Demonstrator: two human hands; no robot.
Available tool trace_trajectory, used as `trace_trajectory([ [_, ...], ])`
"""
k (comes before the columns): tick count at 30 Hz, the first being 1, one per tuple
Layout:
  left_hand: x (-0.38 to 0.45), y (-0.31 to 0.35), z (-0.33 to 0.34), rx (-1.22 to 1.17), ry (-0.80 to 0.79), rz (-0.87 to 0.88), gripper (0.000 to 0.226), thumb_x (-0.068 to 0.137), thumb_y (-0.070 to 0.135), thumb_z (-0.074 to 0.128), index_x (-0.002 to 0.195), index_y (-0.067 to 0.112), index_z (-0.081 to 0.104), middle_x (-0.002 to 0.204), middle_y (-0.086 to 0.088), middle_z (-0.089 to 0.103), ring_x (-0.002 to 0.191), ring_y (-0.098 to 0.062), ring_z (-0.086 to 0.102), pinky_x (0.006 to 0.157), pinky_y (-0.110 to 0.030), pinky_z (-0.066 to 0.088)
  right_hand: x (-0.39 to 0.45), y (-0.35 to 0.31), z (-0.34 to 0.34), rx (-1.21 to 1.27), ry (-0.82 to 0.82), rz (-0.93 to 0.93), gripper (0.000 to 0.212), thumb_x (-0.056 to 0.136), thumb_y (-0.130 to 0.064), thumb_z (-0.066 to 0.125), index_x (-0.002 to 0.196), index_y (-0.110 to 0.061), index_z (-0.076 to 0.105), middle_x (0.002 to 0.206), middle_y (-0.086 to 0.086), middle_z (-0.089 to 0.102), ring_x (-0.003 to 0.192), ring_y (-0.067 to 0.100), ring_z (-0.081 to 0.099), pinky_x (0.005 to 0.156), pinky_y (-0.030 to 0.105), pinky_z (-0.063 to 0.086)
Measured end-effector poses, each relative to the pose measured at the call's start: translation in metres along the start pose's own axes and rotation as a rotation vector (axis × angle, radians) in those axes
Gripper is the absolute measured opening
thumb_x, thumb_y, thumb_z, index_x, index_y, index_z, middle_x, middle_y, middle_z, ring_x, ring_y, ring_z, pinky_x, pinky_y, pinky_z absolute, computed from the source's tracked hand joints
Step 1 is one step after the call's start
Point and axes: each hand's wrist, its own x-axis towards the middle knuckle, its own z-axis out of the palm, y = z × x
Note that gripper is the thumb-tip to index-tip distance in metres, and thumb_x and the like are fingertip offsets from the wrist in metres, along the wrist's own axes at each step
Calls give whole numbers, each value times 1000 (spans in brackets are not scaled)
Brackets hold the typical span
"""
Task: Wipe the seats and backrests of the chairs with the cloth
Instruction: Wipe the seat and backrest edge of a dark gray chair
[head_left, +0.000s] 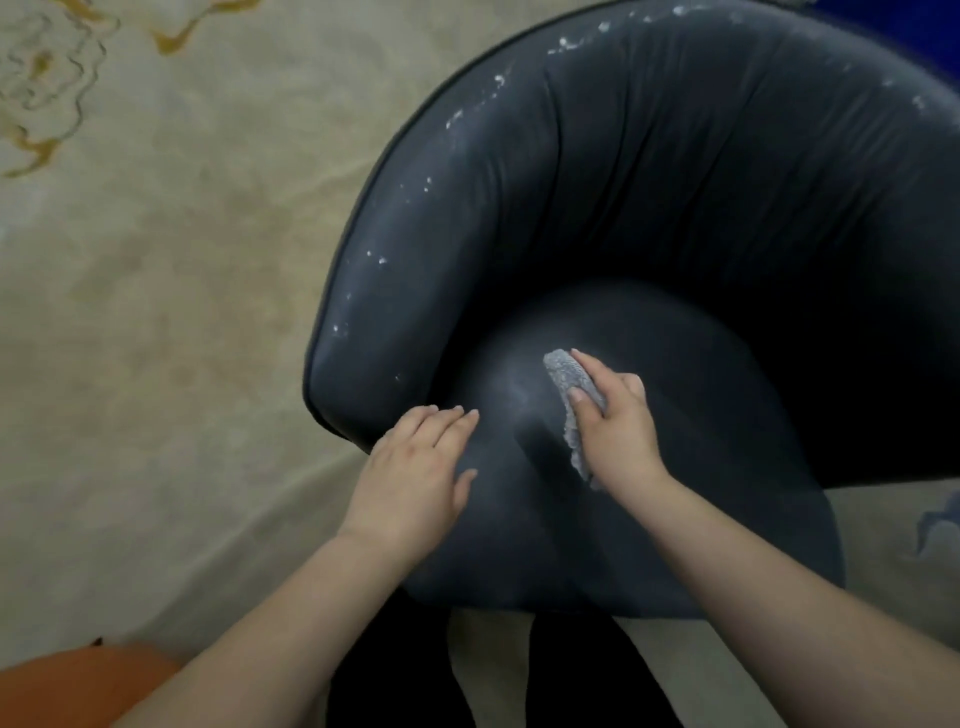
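A dark blue-grey tub chair fills the right of the head view, with a round seat and a curved backrest. White flecks dot the backrest's upper rim and left arm. My right hand holds a folded grey cloth against the middle of the seat, with its fingers and thumb curled round the cloth. A pale smear lies on the seat just left of the cloth. My left hand rests flat on the seat's left edge with straight fingers, holding nothing.
A beige rug with a gold and grey swirl pattern lies left of the chair. An orange object shows at the bottom left corner. My dark-clothed legs stand below the seat's front edge.
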Motion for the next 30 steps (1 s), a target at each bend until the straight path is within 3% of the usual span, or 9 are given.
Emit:
trace_trajectory([
  [4, 3, -34, -36, -60, 155, 95, 54, 79, 20, 76, 130, 12, 62, 130, -4, 61, 116, -30, 56, 99, -43, 46, -19, -16, 41, 92, 95, 30, 36, 98, -18, 49, 123, -42, 57, 100, -16, 37, 42, 4, 52, 36, 28, 46],
  [9, 14, -94, -68, -131, 304, 109, 65, 76, 16, 78, 137, 10, 54, 138, -7, 53, 125, -32, 48, 111, -42, 33, -27, -27, 100, 201, 223, 24, 36, 98, -15, 48, 127, -36, 55, 109, -5, 39, 56, -12, 56, 40, 10, 45],
  [12, 24, -122, -76, -143, 283, 44, 78, 77, 28, 74, 146, 11, 40, 146, -7, 45, 133, -19, 30, 112, -21, 12, -24, -24, 136, 209, 271, 18, 38, 98, -18, 48, 131, -37, 51, 112, -7, 41, 78, -21, 51, 68, 1, 44],
  [14, 32, -131, -73, -196, 193, -23, 90, 78, 36, 74, 152, 14, 28, 153, -4, 35, 138, -15, 21, 113, -23, 11, -23, -21, 160, 198, 296, 4, 40, 98, -20, 48, 134, -37, 49, 111, -11, 42, 89, -23, 46, 76, -6, 34],
  [18, 48, -137, -57, -399, 94, -75, 92, 72, 30, 82, 146, 33, 29, 138, 15, 49, 128, -11, 46, 105, -32, 42, -19, -13, 208, 241, 328, -99, 48, 97, -23, 48, 141, -40, 39, 109, -19, 37, 96, -9, 49, 85, 1, 37],
  [20, 52, -141, -49, -557, 56, -115, 78, 70, 23, 81, 130, 47, 38, 113, 28, 61, 104, 3, 60, 84, -22, 53, -13, -6, 225, 194, 363, -188, 52, 96, -25, 45, 144, -37, 32, 105, -11, 37, 93, -3, 48, 89, 4, 37],
  [22, 53, -144, -43, -656, 40, -123, 75, 71, 20, 79, 131, 45, 42, 107, 34, 62, 95, 11, 61, 72, -12, 51, 0, 7, 228, 175, 454, -189, 52, 96, -19, 47, 144, -32, 32, 103, -3, 37, 89, -3, 47, 89, 1, 32],
  [26, 50, -143, -42, -710, 48, -107, 74, 74, 16, 79, 133, 42, 43, 106, 39, 59, 97, 17, 57, 68, 0, 42, 20, 24, 208, 276, 475, 134, 46, 99, -16, 47, 144, -24, 41, 110, -1, 36, 95, -4, 53, 73, -11, 25],
  [30, 53, -142, -43, -674, 64, -93, 83, 68, 22, 79, 138, 40, 38, 110, 37, 57, 100, 19, 54, 72, 0, 41, 4, 15, 220, 149, 476, -220, 50, 95, -30, 47, 144, -33, 38, 103, -12, 37, 96, -8, 48, 87, -4, 29],
])
